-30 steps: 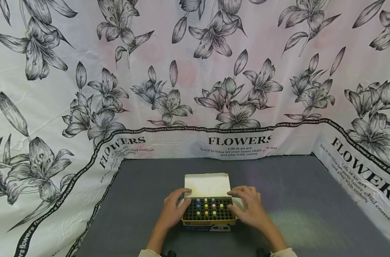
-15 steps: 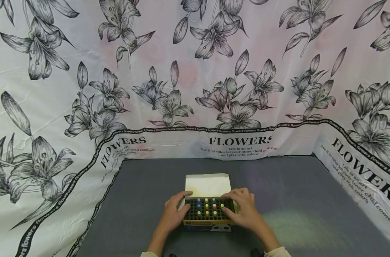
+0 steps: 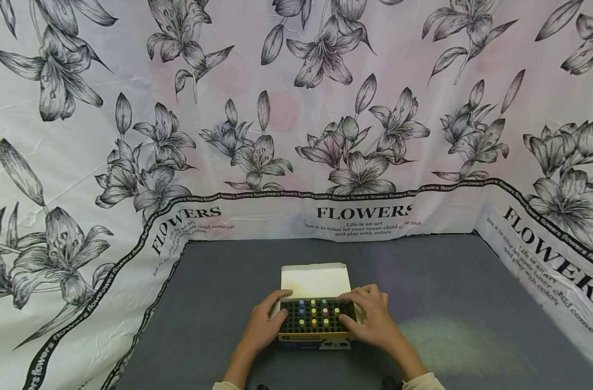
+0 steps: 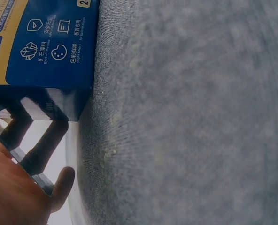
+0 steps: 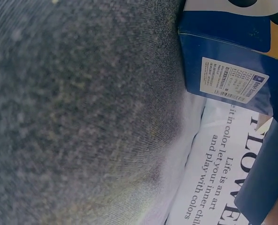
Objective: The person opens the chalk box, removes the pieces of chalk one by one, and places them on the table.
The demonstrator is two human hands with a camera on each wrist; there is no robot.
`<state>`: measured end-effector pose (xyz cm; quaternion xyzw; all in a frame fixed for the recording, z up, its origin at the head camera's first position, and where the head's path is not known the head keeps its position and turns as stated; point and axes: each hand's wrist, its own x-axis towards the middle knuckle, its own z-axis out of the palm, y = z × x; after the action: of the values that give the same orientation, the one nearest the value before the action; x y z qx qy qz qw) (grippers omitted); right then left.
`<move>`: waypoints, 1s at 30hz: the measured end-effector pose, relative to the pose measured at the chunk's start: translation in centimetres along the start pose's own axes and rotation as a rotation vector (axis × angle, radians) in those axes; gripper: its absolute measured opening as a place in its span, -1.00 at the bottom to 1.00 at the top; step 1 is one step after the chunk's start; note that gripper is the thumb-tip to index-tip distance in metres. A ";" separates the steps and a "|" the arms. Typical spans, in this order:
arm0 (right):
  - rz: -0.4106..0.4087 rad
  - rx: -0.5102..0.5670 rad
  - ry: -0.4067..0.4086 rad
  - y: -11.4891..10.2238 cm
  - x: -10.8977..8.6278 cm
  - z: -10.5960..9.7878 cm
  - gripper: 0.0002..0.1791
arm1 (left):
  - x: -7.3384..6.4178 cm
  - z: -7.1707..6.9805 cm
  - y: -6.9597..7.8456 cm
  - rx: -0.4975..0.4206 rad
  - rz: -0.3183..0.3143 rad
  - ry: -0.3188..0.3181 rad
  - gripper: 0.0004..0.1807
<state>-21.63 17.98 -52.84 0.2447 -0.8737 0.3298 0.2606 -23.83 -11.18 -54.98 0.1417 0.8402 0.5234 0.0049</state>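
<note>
The open chalk box (image 3: 316,344), blue and yellow with a panda face, stands before me with its white-lined lid (image 3: 316,280) raised at the back. Several coloured chalk sticks (image 3: 313,312) stand upright in its black holder (image 3: 295,328). My left hand (image 3: 262,324) holds the left end, thumb over the top edge, fingertips (image 4: 59,126) against the end wall in the left wrist view. My right hand (image 3: 373,315) grips the right end, its index finger by the lid hinge and thumb over the holder beside a yellow chalk; its other fingers are mostly hidden.
The box rests on a grey cloth-covered table (image 3: 218,281). White flower-printed sheeting (image 3: 257,214) rises behind it and along both sides. A blue side flap (image 5: 266,173) sticks out at the box's right end, near my right hand.
My right hand has moved left from the box's right edge, so its thumb and index finger now reach over the box. The left hand has barely shifted; the box stays in place.
</note>
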 end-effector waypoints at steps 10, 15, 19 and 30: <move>-0.015 0.004 -0.001 -0.2 0.1 -0.1 -0.64 | 0.1 0.0 0.2 0.015 -0.010 0.005 -0.47; -0.016 0.005 -0.012 -0.2 0.2 0.0 -0.65 | 0.1 -0.1 0.4 0.028 -0.028 0.007 -0.47; -0.016 -0.005 -0.017 -0.1 0.2 0.1 -0.66 | 0.1 -0.1 0.5 0.029 -0.025 0.004 -0.48; 0.005 0.012 -0.032 -0.1 0.1 0.2 -0.66 | 0.1 -0.4 0.1 -0.002 -0.012 -0.034 -0.56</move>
<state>-21.69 17.77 -52.87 0.2493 -0.8764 0.3318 0.2441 -24.01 -11.43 -54.73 0.1455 0.8404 0.5216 0.0223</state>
